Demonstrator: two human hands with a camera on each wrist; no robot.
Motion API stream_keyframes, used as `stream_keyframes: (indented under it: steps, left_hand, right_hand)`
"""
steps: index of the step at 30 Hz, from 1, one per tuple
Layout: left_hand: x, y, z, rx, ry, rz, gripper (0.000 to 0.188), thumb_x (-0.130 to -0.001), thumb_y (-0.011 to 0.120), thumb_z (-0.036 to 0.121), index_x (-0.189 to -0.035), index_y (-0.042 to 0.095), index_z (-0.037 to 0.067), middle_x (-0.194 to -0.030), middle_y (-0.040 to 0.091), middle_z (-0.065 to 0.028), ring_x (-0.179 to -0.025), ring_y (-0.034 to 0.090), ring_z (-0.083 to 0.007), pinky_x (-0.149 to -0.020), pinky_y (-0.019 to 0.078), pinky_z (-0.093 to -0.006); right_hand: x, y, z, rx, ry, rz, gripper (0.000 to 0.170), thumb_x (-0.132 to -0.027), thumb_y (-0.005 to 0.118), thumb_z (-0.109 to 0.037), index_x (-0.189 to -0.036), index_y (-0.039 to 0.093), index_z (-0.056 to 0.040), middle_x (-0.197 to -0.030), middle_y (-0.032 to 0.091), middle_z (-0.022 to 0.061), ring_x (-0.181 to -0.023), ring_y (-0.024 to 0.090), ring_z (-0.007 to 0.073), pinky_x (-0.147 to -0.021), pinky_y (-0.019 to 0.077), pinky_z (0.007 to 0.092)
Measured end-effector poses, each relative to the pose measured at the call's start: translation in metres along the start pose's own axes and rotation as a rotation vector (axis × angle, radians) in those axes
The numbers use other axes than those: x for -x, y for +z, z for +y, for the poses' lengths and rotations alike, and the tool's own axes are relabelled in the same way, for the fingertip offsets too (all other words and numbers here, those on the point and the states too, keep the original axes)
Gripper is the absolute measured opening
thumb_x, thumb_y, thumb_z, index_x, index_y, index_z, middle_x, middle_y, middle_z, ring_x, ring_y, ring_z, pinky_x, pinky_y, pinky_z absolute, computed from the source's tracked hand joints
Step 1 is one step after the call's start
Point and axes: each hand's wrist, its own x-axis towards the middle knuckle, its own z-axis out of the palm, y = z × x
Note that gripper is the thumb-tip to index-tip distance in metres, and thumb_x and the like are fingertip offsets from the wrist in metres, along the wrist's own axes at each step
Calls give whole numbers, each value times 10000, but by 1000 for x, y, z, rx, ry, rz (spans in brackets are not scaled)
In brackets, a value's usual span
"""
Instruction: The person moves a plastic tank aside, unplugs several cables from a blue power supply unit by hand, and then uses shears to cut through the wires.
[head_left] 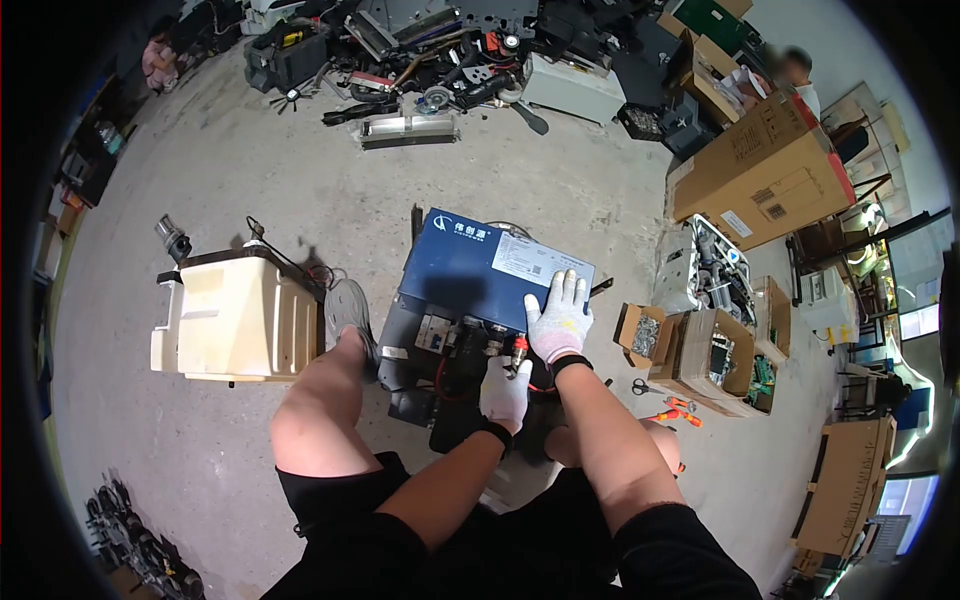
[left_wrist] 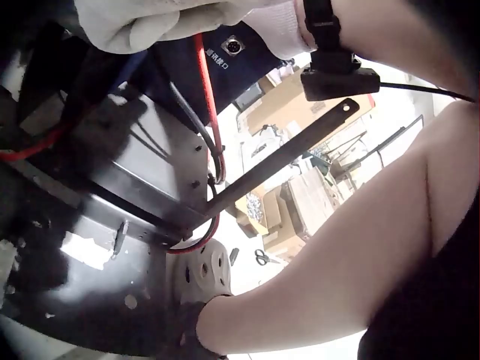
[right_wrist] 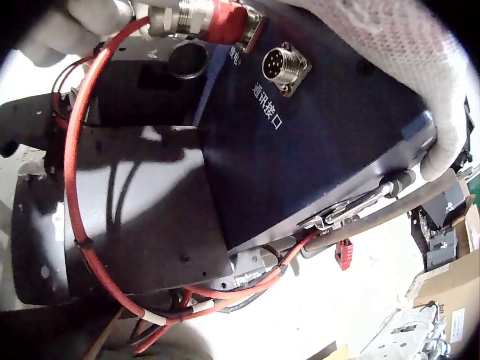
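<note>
A blue metal box (head_left: 450, 262) with white lettering and a label lies on a dark metal frame (head_left: 405, 330) between the legs. My gloved right hand (head_left: 562, 318) rests on the box's near right corner, fingers spread out straight. Just below, my gloved left hand (head_left: 504, 395) pinches the back end of a silver cable connector (right_wrist: 180, 19) with a red band, which sits at a socket on the box's near face. A red cable (right_wrist: 73, 165) loops down from it. Beside that connector, a round multi-pin socket (right_wrist: 283, 69) shows on the same face, nothing plugged in.
A cream plastic tank (head_left: 245, 320) stands on the left. To the right are scissors (head_left: 642, 387), orange-handled pliers (head_left: 680, 408) and open cardboard boxes (head_left: 705, 360) of parts. A heap of machine parts (head_left: 440, 75) lies at the back, with two people farther off.
</note>
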Motion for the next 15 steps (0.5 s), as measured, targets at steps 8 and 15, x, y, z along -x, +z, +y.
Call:
stream_keyframes:
  steps: [8, 15]
  left_hand:
    - [-26, 5, -31, 34, 18, -189, 359, -985, 545, 374, -987, 654, 32, -934, 695, -211, -906, 662, -410, -778, 509, -463]
    - [-14, 12, -6, 231, 15, -33, 396, -983, 602, 360, -827, 629, -3, -653, 576, -122, -626, 549, -213, -643, 449, -404]
  right_hand:
    - [-2, 1, 0, -12, -6, 12, 805, -965, 460, -569, -1561, 290, -55, -1640, 245, 143, -1511, 224, 338, -1150, 292, 563]
    - [-1, 0, 0, -11, -7, 12, 799, -963, 471, -556, -1559, 293, -53, -1634, 253, 152, -1509, 227, 340, -1148, 292, 557]
